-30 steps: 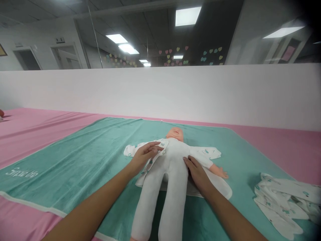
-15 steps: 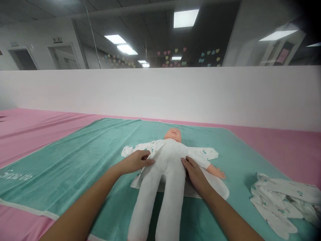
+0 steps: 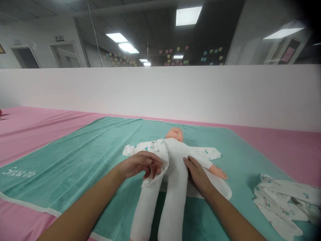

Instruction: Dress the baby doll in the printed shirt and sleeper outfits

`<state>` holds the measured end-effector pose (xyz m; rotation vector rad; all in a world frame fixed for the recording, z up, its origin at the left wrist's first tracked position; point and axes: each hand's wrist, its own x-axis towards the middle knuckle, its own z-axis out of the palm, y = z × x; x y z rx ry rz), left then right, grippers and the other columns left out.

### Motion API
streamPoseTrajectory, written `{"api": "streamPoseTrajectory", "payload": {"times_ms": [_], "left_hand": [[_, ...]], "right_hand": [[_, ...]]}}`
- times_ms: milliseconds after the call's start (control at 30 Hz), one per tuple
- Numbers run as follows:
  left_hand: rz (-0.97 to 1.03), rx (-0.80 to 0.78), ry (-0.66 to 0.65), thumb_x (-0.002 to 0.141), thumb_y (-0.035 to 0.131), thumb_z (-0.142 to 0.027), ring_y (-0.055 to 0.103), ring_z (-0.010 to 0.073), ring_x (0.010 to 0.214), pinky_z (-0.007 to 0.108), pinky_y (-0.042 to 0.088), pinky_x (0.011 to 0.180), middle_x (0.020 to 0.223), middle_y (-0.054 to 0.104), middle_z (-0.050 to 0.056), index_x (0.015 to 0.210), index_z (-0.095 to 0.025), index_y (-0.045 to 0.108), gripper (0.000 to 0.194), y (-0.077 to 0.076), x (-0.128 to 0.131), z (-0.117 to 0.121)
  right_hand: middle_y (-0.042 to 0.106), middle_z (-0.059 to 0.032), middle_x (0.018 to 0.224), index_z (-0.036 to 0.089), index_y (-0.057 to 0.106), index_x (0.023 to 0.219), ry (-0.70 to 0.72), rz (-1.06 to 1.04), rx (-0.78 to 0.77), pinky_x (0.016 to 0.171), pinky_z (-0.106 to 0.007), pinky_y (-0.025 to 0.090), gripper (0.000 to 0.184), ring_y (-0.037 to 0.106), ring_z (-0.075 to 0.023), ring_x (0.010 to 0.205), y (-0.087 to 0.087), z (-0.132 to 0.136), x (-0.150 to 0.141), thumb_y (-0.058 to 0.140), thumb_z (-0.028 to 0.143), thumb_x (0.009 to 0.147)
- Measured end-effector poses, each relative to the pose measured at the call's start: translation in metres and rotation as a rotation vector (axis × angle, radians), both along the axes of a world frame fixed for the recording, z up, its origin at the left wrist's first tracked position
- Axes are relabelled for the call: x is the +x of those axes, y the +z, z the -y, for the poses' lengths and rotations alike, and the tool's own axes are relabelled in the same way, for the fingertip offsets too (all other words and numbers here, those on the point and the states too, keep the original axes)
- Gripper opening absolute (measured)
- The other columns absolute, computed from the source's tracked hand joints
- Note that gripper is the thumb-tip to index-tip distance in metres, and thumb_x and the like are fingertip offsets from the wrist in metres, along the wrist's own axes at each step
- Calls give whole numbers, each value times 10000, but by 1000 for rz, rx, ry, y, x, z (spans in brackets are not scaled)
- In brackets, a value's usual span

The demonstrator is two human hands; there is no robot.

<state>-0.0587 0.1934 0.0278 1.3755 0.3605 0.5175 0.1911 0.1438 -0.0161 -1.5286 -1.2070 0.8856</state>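
A baby doll (image 3: 173, 160) with a white cloth body lies on its back on a teal towel (image 3: 82, 160), head away from me. An open white printed garment (image 3: 147, 147) lies under it, sleeves spread. My left hand (image 3: 140, 164) is closed on the garment's left front flap, folding it over the doll's hip. My right hand (image 3: 197, 172) lies flat, fingers stretched, on the garment's right flap beside the doll's waist.
The towel covers a pink sheet (image 3: 30, 130). A crumpled printed garment (image 3: 283, 204) lies at the right on the towel's edge. A low white wall (image 3: 160, 93) runs along the far side.
My left hand slid from the doll's shoulder down to its hip, took hold of the left flap and pulled it over the doll's side. My right hand stayed put.
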Motion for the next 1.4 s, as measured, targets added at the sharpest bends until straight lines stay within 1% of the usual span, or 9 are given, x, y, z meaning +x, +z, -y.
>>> {"api": "streamPoseTrajectory", "payload": {"times_ms": [67,167,333,500,800,1000,1167,1300,1400], "left_hand": [[64,1,56,790,491,-289,576,176,586,234,377,409,768,585,97,962,-110,630,285,0,1,0],[120,62,317,833,469,-293,522,121,559,223,372,449,699,524,34,944,-153,628,239,-1,3,-4],[-195,544,713,831,515,-295,545,171,923,285,462,767,1006,590,51,980,-215,640,210,-12,9,-14],[-362,947,649,873,454,-350,438,208,1197,379,338,1046,1265,520,37,1166,-260,578,331,-24,19,-9],[-280,1081,506,891,435,-287,422,210,1224,395,327,1053,1309,499,40,1162,-256,589,313,-17,23,5],[-286,1017,602,888,436,-317,543,184,990,325,412,904,1038,622,44,1109,-236,593,284,-6,36,15],[-590,815,790,820,473,-497,558,175,766,288,428,682,944,611,32,1244,-245,467,493,6,61,-7],[-795,757,705,744,528,-543,565,222,823,284,409,665,956,615,82,1082,-186,578,494,20,72,-35],[-878,529,607,739,524,-516,567,187,652,269,411,575,826,620,76,1195,-173,500,571,29,70,-48]], "right_hand": [[616,-61,992,177,600,931,25,9,-2,809,-331,373,462,511,-242,937,0,0,0,469,585,757],[594,-64,1075,184,590,996,-6,4,-14,815,-325,369,488,501,-248,982,-2,0,1,488,590,744],[611,-45,935,184,595,890,14,0,17,800,-324,369,431,515,-231,895,-4,-2,2,489,576,745],[594,-39,875,185,584,880,21,21,0,799,-333,362,432,502,-229,886,-1,-1,0,463,581,757],[597,-40,931,197,583,909,13,0,5,790,-335,345,422,489,-232,893,-1,0,0,468,575,759],[557,-1,772,192,527,739,8,11,64,712,-302,345,381,474,-193,770,-8,-5,0,459,566,761],[518,11,740,186,504,733,1,1,89,687,-290,336,393,453,-175,739,-11,-10,0,444,573,765],[482,23,698,195,460,689,11,-1,116,670,-289,331,381,426,-161,698,-13,-10,1,441,568,763],[428,36,656,208,400,660,14,-1,116,638,-284,328,380,402,-153,661,-15,-10,2,435,571,767]]}}
